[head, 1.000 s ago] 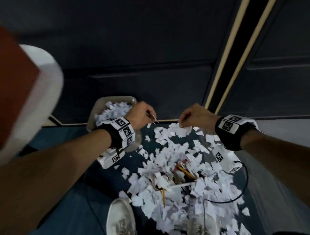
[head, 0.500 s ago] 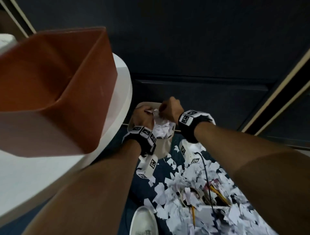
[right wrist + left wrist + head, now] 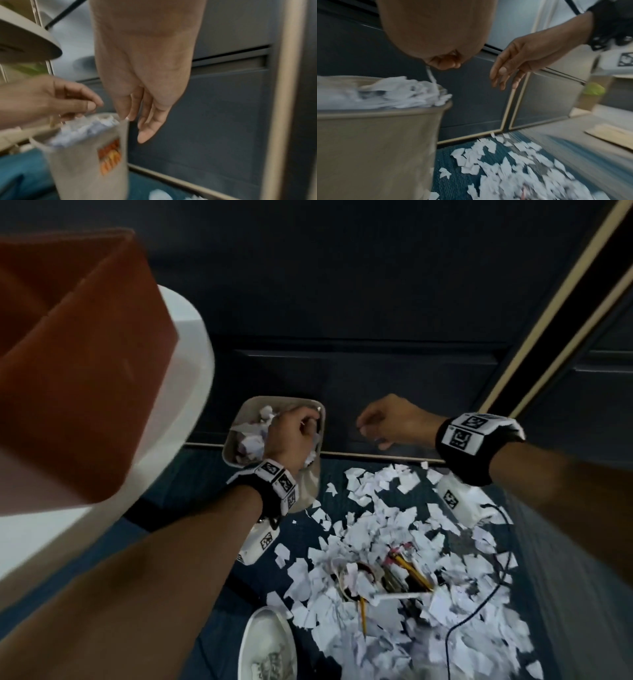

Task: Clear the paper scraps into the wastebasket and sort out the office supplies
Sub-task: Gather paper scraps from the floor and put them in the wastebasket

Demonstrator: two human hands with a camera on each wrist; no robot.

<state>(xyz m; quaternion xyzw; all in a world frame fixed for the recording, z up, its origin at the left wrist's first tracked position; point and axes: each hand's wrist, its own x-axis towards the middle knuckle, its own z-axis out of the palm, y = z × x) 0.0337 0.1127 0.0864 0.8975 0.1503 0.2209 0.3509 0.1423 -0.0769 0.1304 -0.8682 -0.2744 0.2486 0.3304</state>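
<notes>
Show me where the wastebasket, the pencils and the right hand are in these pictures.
wastebasket (image 3: 310,491): head view, bare right wall below the rim.
pencils (image 3: 412,571): head view, yellow shafts amid the scraps.
right hand (image 3: 394,419): head view, back of the hand.

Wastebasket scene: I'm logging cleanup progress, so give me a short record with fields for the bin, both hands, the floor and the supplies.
bin: beige plastic wastebasket, heaped with white paper scraps
left hand: above the bin, fingers curled, pinching a scrap
right hand: beside the bin, fingers relaxed, holding nothing
floor: torn white scraps scattered over blue carpet
supplies: yellow pencils part-buried in scraps
</notes>
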